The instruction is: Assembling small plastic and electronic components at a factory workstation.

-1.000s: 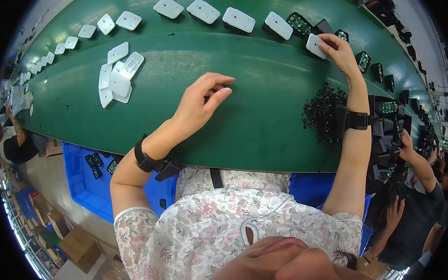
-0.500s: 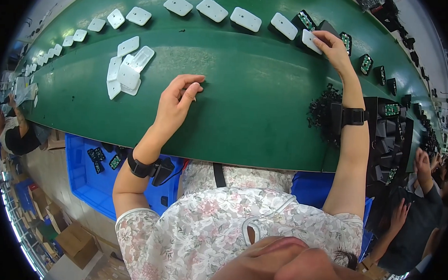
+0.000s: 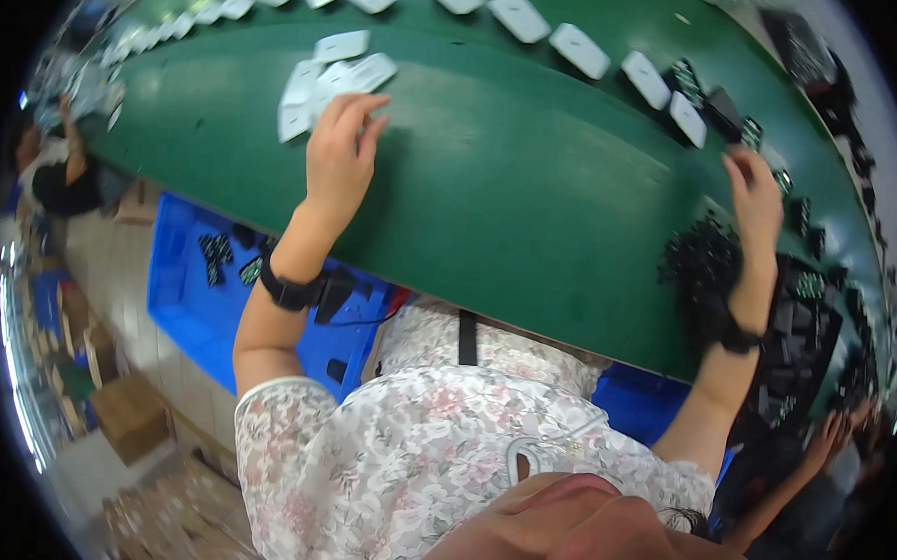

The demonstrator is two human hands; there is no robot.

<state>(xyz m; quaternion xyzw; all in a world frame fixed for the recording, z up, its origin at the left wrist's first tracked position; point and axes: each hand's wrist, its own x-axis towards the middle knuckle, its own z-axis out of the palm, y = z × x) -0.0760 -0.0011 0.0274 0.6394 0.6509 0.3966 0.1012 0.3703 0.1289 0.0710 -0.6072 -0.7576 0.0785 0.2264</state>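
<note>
My left hand hovers at the near edge of a loose pile of flat white covers, fingers stretched and the thumb apart, with nothing visible in it. Toward the far right, my right hand is off the table, slightly blurred, its thumb and fingertips apart and holding nothing I can see. Just beyond its fingertips stands a small black case topped with a white cover. Beside that are a dark case and uncovered cases showing green circuit boards.
A curved row of white-topped cases lines the green table. Small black parts lie heaped near my right wrist. A black tray of cases stands farther right. Below the table is a blue bin. A co-worker's hand shows at right.
My right hand has let go of the white-covered case and drawn back toward me. My left hand has come close to the pile of white covers. The whole view has turned and shifted.
</note>
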